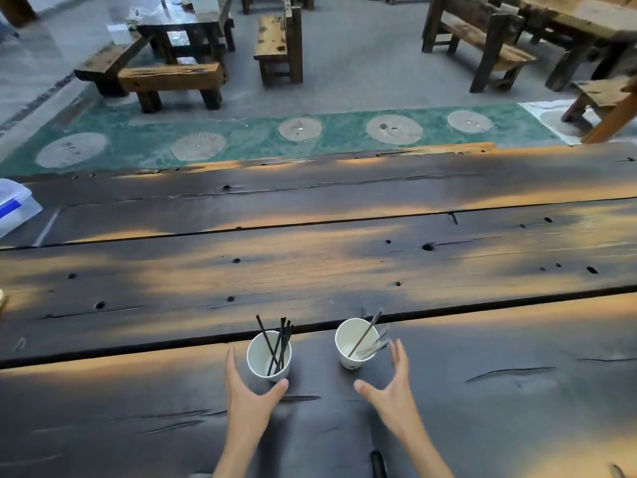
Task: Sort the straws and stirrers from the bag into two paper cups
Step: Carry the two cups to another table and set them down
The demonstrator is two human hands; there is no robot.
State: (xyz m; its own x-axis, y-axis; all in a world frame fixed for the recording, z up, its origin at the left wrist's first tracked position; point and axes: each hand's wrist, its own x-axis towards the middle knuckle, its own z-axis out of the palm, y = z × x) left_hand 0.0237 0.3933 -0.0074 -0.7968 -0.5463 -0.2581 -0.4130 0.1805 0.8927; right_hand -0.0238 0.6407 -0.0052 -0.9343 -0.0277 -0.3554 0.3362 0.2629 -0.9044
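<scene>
Two white paper cups stand side by side on the dark wooden table [344, 270]. The left cup [259, 363] holds several thin black stirrers [280, 343] leaning upright. The right cup [344, 343] holds a thin dark stick [366, 332] and some clear straws [374, 346] that are hard to make out. My left hand [246, 395] is spread around the near side of the left cup, thumb at its base, fingers beside its left wall. My right hand [393, 384] is spread just near and right of the right cup, apart from it. No bag is visible.
A clear plastic box with a blue clip [13, 205] sits at the table's far left edge. A small dark object [378, 464] lies near the front edge between my arms. Wooden benches [172, 81] and tables stand on the floor beyond.
</scene>
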